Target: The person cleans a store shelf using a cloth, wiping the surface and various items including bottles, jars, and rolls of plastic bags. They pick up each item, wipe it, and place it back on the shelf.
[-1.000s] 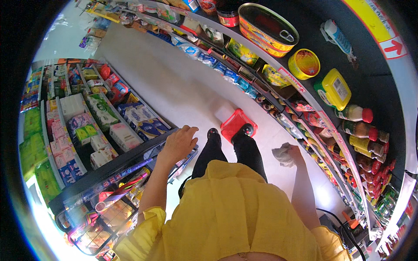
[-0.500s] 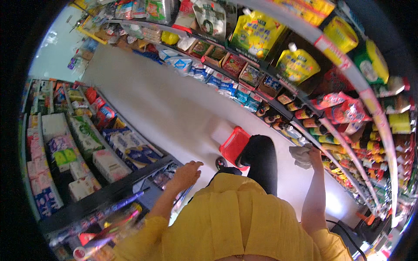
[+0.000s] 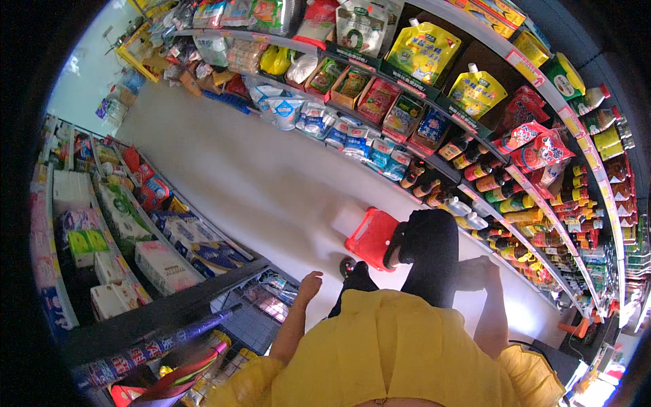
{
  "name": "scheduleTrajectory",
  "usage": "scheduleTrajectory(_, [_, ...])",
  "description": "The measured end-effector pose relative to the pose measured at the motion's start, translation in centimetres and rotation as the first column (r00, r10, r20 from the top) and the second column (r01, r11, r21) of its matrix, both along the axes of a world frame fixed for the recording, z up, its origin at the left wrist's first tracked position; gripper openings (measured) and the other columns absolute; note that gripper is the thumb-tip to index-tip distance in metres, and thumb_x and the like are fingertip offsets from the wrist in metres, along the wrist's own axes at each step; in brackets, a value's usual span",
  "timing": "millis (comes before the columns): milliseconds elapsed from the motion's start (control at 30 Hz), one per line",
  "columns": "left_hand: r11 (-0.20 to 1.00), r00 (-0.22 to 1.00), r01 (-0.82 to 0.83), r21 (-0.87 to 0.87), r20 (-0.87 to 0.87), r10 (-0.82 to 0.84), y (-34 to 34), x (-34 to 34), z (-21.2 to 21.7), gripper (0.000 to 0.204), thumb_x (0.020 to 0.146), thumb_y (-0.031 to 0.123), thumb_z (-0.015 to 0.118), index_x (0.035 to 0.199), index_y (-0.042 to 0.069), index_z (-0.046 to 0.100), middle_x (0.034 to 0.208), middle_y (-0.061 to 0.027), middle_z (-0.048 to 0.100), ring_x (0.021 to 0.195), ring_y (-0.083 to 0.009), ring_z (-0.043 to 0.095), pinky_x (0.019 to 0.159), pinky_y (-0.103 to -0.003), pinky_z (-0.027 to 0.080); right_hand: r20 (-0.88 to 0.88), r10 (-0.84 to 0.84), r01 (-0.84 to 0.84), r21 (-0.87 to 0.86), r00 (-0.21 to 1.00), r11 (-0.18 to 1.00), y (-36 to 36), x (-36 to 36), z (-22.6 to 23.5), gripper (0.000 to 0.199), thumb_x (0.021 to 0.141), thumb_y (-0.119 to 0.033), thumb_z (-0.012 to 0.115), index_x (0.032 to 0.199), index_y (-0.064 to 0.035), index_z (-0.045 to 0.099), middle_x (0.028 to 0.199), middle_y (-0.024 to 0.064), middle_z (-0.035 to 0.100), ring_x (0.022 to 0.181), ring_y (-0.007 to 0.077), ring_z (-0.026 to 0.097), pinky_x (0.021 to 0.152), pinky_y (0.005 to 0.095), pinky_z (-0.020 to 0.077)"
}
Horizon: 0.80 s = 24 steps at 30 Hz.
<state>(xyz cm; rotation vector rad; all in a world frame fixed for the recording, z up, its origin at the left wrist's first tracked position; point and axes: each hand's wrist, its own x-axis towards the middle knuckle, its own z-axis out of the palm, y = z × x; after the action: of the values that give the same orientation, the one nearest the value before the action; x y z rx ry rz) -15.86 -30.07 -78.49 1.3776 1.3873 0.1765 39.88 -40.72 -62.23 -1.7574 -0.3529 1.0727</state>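
Note:
My right hand point(image 3: 489, 273) holds a grey cloth point(image 3: 469, 274) beside my dark trouser leg point(image 3: 431, 254), a little out from the lower shelves. The cloth hangs bunched, slightly blurred, and overlaps the edge of the leg. On the other side, my left hand point(image 3: 311, 285) hangs in the air with loosely bent fingers and nothing in it. Ahead of my body a red plastic stool point(image 3: 372, 239) stands on the floor. My raised leg is at the stool, partly covering it, and a dark shoe point(image 3: 347, 266) shows on the floor beside it.
Shelves on the right carry yellow spouted pouches point(image 3: 424, 53), red bags point(image 3: 542, 150) and several sauce bottles point(image 3: 488, 180). Tissue packs point(image 3: 166, 266) fill the left shelves. Rolled umbrellas point(image 3: 149, 353) lie near my left arm. A grey floor point(image 3: 224, 159) runs between.
The view has shifted, so the stool and my leg sit farther right. My right hand has brought the cloth lower and close to my leg. The left hand's fingers look more bent.

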Motion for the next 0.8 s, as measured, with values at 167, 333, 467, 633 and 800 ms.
scheduleTrajectory(167, [0.866, 0.923, -0.281, -0.415, 0.131, 0.362, -2.7, -4.8, -2.5, 0.021, 0.073, 0.005, 0.049, 0.092, 0.004, 0.059, 0.085, -0.0107, 0.062, 0.063, -0.0190, 0.059, 0.057, -0.032, 0.050, 0.160, 0.120, -0.128, 0.036, 0.980, 0.991, -2.7, 1.6, -4.2, 0.020, 0.079, -0.003, 0.047, 0.097, -0.0044, 0.057, 0.091, 0.0057, 0.057, 0.080, 0.0160, 0.054, 0.069, 0.0289, 0.0461])
scheduleTrajectory(333, [0.726, 0.807, -0.462, -0.510, 0.099, 0.583, -3.2, -6.5, -1.3, 0.031, 0.074, 0.006, 0.054, 0.105, 0.007, 0.054, 0.072, -0.0053, 0.057, 0.057, -0.0134, 0.055, 0.044, -0.026, 0.041, 0.238, -0.006, -0.003, 0.034, 0.971, 0.999, -0.6, -2.2, -4.5, 0.027, 0.074, 0.001, 0.047, 0.099, -0.0028, 0.057, 0.089, 0.0085, 0.059, 0.078, 0.0201, 0.057, 0.065, 0.0307, 0.0484])
scheduleTrajectory(467, [0.834, 0.859, -0.429, -0.347, 0.131, 0.496, -4.4, -8.7, -3.0, 0.029, 0.077, 0.010, 0.050, 0.105, 0.006, 0.056, 0.070, -0.0056, 0.058, 0.056, -0.0147, 0.055, 0.046, -0.029, 0.043, -0.059, -0.012, 0.012, -0.011, 0.998, 1.000, 0.1, -3.6, -5.6, 0.024, 0.073, 0.001, 0.049, 0.095, -0.0012, 0.060, 0.084, 0.0081, 0.060, 0.074, 0.0202, 0.058, 0.066, 0.0301, 0.0481])
scheduleTrajectory(633, [0.785, 0.813, -0.434, -0.442, 0.184, 0.553, -2.6, -9.3, -4.8, 0.034, 0.072, 0.008, 0.050, 0.106, 0.006, 0.057, 0.069, -0.0104, 0.060, 0.053, -0.0166, 0.056, 0.045, -0.029, 0.045, 0.130, 0.022, -0.019, -0.020, 0.991, 1.000, -0.6, -6.9, -3.5, 0.023, 0.077, -0.003, 0.051, 0.098, -0.0009, 0.061, 0.088, 0.0094, 0.062, 0.076, 0.0215, 0.061, 0.067, 0.0327, 0.0504])
scheduleTrajectory(800, [0.956, 0.996, 0.078, 0.281, -0.072, -0.060, -0.7, -8.8, -6.4, 0.033, 0.070, 0.010, 0.050, 0.100, 0.006, 0.060, 0.073, -0.0138, 0.062, 0.063, -0.0219, 0.059, 0.059, -0.033, 0.048, -0.139, -0.111, 0.109, -0.027, 0.984, 0.994, -3.9, -6.8, -7.3, 0.021, 0.076, -0.005, 0.054, 0.096, -0.0008, 0.061, 0.087, 0.0106, 0.062, 0.076, 0.0221, 0.061, 0.066, 0.0371, 0.0518])
